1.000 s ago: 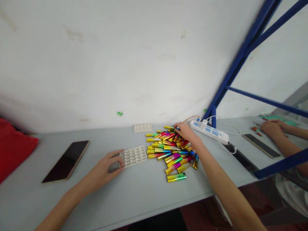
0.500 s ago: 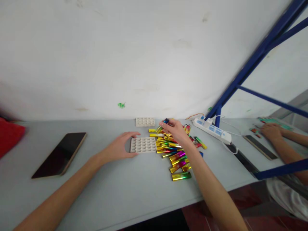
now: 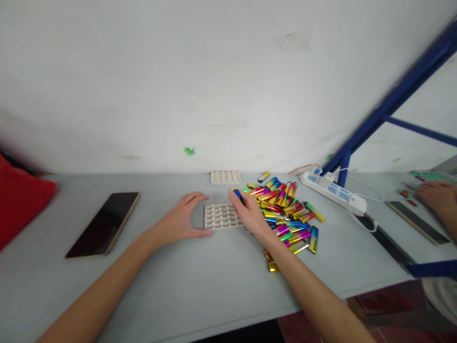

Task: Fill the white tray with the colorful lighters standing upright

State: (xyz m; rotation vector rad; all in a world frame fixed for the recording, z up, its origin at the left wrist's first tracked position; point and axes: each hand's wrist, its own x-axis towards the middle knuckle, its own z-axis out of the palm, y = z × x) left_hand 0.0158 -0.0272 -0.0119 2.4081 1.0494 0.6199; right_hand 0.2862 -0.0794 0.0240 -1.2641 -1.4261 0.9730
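A white tray with rows of small holes [image 3: 220, 216] lies on the grey table [image 3: 200, 281]. My left hand [image 3: 182, 221] rests at the tray's left edge, fingers curved around it. My right hand [image 3: 248, 212] is pinched on a shiny blue-and-green lighter [image 3: 238, 195] at the tray's right edge. A heap of metallic coloured lighters [image 3: 287, 212] lies just right of that hand.
A second white tray [image 3: 225, 177] sits by the wall. A dark phone [image 3: 104, 223] lies to the left, red cloth [image 3: 19, 202] beyond it. A white power strip [image 3: 333, 192] and blue frame [image 3: 389, 105] stand right. Another person's hand [image 3: 437, 199] works at far right beside another phone [image 3: 416, 222].
My right hand took a lighter out of the heap and carried it left to the tray's edge. My left hand stayed against the tray. The camera view shifted.
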